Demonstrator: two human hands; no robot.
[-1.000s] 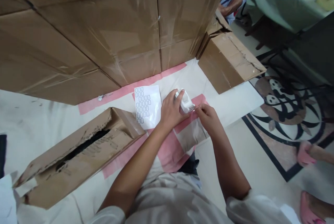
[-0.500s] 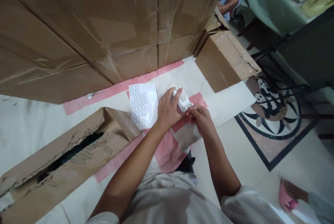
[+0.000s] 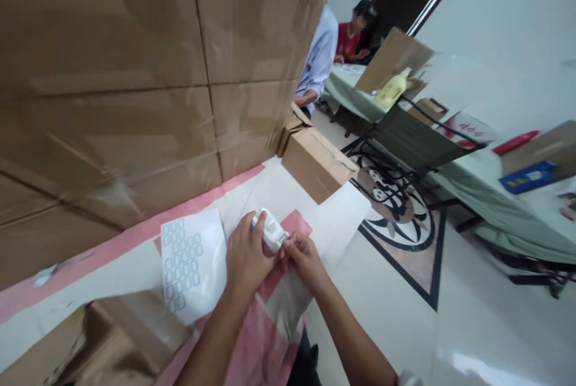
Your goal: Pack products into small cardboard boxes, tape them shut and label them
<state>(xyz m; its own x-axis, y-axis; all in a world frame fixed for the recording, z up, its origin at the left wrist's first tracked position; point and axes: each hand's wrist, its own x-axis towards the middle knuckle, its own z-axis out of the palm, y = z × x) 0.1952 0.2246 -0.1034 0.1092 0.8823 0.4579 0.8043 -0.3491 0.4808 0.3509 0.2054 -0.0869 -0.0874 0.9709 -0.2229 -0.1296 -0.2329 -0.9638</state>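
- Has swung up and to the right since the last frame, bringing more of the far side of the room into view and putting both hands lower and further left.
- Holds the white tape dispenser over the pale covering, between both hands, cutter end toward the right.
- Wraps the left hand round the dispenser's body, fingers bent and closed on it.
- Pinches thumb and fingertips of the right hand together at the cutter end; cannot tell whether any tape is between them.
- Shows a printed sheet with rows of small outlined rectangles just left of the left hand, and pink strips across the covering.
- Shows a torn cardboard box at lower left, partly cut off.
- Rises beyond into a stack of taped cartons, with a smaller carton near its right end.
- Shows behind that a person in a light blue shirt, and farther off a person in red at a green-covered table.
- Includes a yellow bottle on that side, a dark folding chair and a panda floor design.
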